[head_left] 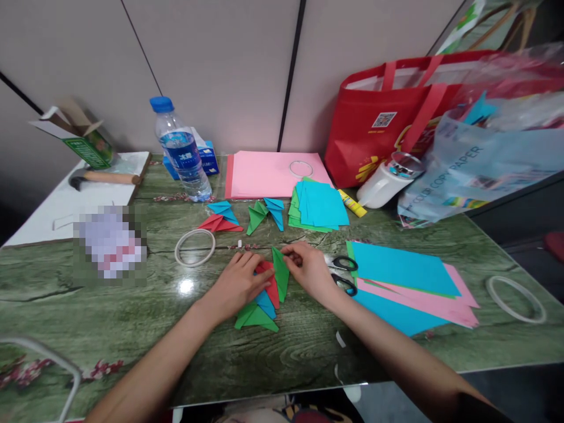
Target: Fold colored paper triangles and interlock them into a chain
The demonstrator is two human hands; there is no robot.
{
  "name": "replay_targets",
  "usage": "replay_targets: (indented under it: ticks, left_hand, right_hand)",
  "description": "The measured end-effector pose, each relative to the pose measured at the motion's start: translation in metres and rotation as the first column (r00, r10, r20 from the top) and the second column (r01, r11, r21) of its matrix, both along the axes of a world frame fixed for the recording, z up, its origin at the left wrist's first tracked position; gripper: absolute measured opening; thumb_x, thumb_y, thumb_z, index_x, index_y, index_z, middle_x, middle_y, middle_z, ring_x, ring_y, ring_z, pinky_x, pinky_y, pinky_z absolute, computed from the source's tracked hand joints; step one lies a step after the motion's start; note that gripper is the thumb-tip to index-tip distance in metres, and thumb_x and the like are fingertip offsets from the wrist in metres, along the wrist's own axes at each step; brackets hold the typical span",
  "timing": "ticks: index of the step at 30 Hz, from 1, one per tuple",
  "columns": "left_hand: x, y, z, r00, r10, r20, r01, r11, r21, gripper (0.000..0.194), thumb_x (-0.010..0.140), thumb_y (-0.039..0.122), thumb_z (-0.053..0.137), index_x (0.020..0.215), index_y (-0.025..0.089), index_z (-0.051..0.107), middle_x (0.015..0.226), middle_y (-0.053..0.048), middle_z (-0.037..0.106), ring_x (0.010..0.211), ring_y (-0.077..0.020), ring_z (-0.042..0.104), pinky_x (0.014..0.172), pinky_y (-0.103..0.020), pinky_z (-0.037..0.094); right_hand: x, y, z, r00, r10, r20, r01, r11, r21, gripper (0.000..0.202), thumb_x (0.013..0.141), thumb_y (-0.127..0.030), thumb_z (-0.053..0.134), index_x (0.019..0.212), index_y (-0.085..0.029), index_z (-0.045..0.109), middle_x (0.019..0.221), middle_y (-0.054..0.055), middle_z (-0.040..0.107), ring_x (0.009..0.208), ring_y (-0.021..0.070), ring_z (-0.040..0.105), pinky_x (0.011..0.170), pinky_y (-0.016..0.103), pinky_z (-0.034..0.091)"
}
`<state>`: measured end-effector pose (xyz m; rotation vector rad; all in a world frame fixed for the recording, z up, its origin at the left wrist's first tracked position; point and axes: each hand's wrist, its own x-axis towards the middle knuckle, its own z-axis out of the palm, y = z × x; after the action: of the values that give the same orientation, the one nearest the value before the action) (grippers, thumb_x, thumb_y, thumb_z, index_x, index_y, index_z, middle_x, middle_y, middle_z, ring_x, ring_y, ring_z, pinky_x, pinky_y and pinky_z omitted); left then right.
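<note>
Near the middle of the table, my right hand (307, 267) pinches the upper edge of a green folded paper piece (281, 276). My left hand (242, 281) is closed over a row of joined folded pieces beside it; its fingertips press on a red folded piece (272, 288). Below the red one come a blue folded piece (265, 305) and another green one (255, 318), fanned toward me. The green piece in my right hand stands right against the red one; whether they interlock I cannot tell. Scissors (344, 273) with black handles lie just right of my right hand.
Behind my hands lie loose folded pieces (265, 212) and a stack of blue and green squares (321, 202). Coloured strips (405, 270) lie to the right. A water bottle (183, 155), glue stick (352, 202), white mug (381, 185), red bag (365, 126) and hammer (106, 177) stand or lie farther back.
</note>
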<state>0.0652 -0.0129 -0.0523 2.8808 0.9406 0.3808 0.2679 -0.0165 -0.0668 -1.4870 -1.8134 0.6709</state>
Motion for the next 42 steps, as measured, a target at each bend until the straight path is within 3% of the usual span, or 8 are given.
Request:
replay_targets:
  ticks: [4,8,12,18,23,28,35,42]
  left_hand:
    - [-0.001,0.001,-0.002,1.000,0.003,0.015,-0.003,1.000,-0.005,0.025,0.092,0.030,0.046,0.107,0.023,0.064,0.102,-0.010,0.056,0.091,-0.0235,0.050,0.077,-0.039,0.042]
    - [-0.002,0.001,-0.006,1.000,0.005,0.023,-0.005,1.000,-0.011,0.025,0.092,0.030,0.047,0.111,0.024,0.062,0.104,-0.009,0.056,0.093,-0.0229,0.050,0.080,-0.039,0.044]
    - [-0.002,0.000,-0.008,0.998,-0.003,0.055,0.004,1.000,-0.024,0.028,0.091,0.028,0.047,0.115,0.018,0.059,0.105,-0.011,0.057,0.095,-0.0237,0.051,0.081,-0.041,0.046]
    - [-0.003,0.002,-0.016,0.962,0.026,0.272,0.002,0.995,-0.101,0.023,0.088,0.029,0.054,0.105,0.015,0.060,0.102,-0.011,0.059,0.094,-0.0223,0.053,0.083,-0.040,0.049]
    - [-0.002,0.003,-0.026,0.904,0.072,0.420,-0.036,0.995,-0.093,0.027,0.084,0.029,0.060,0.109,0.019,0.056,0.104,-0.009,0.057,0.096,-0.0214,0.056,0.081,-0.038,0.051]
    - [-0.001,0.003,-0.026,0.877,0.238,0.418,-0.193,0.970,-0.148,0.052,0.072,0.033,0.073,0.116,0.020,0.049,0.108,-0.009,0.056,0.104,-0.0247,0.054,0.086,-0.041,0.049]
    - [-0.002,0.008,-0.020,0.896,0.189,0.403,-0.123,0.975,-0.184,0.041,0.064,0.042,0.076,0.089,0.017,0.055,0.095,-0.006,0.057,0.092,-0.0218,0.054,0.083,-0.038,0.046]
    - [-0.001,0.006,-0.023,0.917,0.176,0.357,-0.124,0.979,-0.163,0.034,0.073,0.041,0.071,0.094,0.018,0.056,0.097,-0.007,0.057,0.093,-0.0225,0.053,0.083,-0.041,0.046]
  right_hand:
    - [0.004,0.003,-0.001,1.000,0.020,0.009,-0.020,0.999,-0.033,0.017,0.079,-0.010,0.053,0.086,-0.017,0.066,0.079,0.003,0.066,0.063,0.0133,0.060,0.060,0.025,0.049]
    - [0.005,-0.002,-0.001,0.946,0.051,0.321,-0.092,0.989,0.115,0.021,0.082,-0.009,0.053,0.094,-0.018,0.069,0.094,0.007,0.063,0.072,0.0166,0.060,0.061,0.027,0.049]
    - [0.002,-0.011,-0.003,0.845,0.028,0.534,-0.168,0.962,0.215,0.020,0.087,-0.014,0.053,0.099,-0.019,0.068,0.092,0.010,0.060,0.083,0.0219,0.057,0.063,0.030,0.050]
    - [0.004,-0.026,-0.004,0.868,0.113,0.483,-0.285,0.911,0.298,0.023,0.089,-0.020,0.052,0.107,-0.014,0.065,0.110,0.016,0.056,0.104,0.0254,0.050,0.085,0.041,0.051]
    - [0.005,-0.032,-0.005,0.885,0.140,0.444,-0.292,0.910,0.295,0.024,0.089,-0.025,0.054,0.108,-0.018,0.066,0.119,0.016,0.051,0.113,0.0273,0.047,0.089,0.045,0.051]
    - [0.005,-0.033,-0.008,0.913,0.140,0.384,-0.269,0.913,0.307,0.024,0.088,-0.023,0.054,0.109,-0.018,0.065,0.118,0.016,0.053,0.112,0.0272,0.048,0.087,0.047,0.051]
    - [0.005,-0.035,-0.009,0.910,0.147,0.387,-0.271,0.919,0.287,0.030,0.088,-0.023,0.055,0.117,-0.019,0.062,0.121,0.016,0.053,0.110,0.0264,0.047,0.087,0.045,0.051]
    - [0.003,-0.035,-0.008,0.901,0.139,0.411,-0.272,0.919,0.286,0.026,0.089,-0.022,0.054,0.112,-0.019,0.065,0.123,0.017,0.051,0.111,0.0267,0.046,0.088,0.045,0.050]
